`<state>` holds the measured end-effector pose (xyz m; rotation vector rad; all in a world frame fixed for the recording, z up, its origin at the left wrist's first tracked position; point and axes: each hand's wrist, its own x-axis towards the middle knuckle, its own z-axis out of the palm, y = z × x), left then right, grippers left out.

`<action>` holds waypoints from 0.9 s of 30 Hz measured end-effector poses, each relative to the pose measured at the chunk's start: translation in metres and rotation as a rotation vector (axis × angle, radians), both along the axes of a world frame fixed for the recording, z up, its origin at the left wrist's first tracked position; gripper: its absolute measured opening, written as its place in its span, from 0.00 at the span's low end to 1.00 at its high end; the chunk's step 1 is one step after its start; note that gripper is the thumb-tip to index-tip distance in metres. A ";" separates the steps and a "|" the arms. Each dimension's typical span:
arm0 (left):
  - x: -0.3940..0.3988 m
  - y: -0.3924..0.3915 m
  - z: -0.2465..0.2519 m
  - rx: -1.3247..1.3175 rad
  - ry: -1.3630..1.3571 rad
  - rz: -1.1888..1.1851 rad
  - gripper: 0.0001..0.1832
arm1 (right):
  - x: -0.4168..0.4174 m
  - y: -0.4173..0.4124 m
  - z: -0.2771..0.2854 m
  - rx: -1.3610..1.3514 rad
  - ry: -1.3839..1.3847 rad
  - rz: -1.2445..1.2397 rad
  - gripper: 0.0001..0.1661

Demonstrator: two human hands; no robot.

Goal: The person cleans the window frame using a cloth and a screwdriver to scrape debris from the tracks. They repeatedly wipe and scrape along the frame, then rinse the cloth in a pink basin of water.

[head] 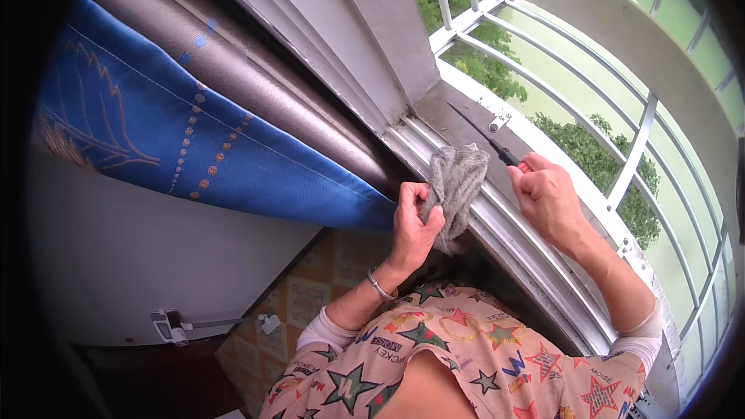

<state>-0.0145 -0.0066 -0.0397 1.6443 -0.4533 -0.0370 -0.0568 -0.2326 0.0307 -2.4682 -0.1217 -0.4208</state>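
My left hand (414, 227) pinches a crumpled grey cloth (457, 186) that hangs over the white window track (500, 215). My right hand (547, 195) is closed around the red and black handle of a screwdriver (503, 151), whose long dark shaft points up and left over the grey outer sill (465, 128). The cloth lies between my two hands, apart from the screwdriver. Loose bits of debris rest near the inner corner of the sill.
White metal window bars (631, 157) curve around the right, with trees beyond. A blue embroidered curtain (233, 157) and a shiny brownish curtain (262, 93) hang at the left. A white sliding frame (314, 29) stands above the track. Patterned tiles (308, 302) show below.
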 end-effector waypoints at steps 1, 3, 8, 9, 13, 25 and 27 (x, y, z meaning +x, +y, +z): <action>-0.003 0.002 -0.001 -0.014 0.018 0.005 0.13 | 0.001 0.012 0.004 -0.041 -0.083 0.064 0.18; -0.001 0.003 -0.004 0.014 0.034 0.021 0.13 | 0.012 0.027 0.019 -0.227 0.005 0.165 0.17; -0.002 0.003 0.002 0.021 0.047 0.018 0.13 | 0.033 0.050 0.016 -0.566 0.107 0.257 0.05; -0.003 0.003 0.003 0.030 0.048 0.023 0.13 | 0.036 0.053 0.019 -0.565 0.101 0.267 0.04; -0.003 0.003 0.009 0.057 0.046 0.019 0.14 | 0.048 0.058 0.022 -0.586 0.084 0.294 0.03; -0.002 0.004 0.004 0.086 -0.009 0.041 0.14 | 0.052 0.064 0.001 -0.762 -0.033 0.276 0.03; -0.003 0.004 0.003 0.056 0.054 0.035 0.14 | 0.052 0.063 0.004 -0.732 -0.012 0.290 0.03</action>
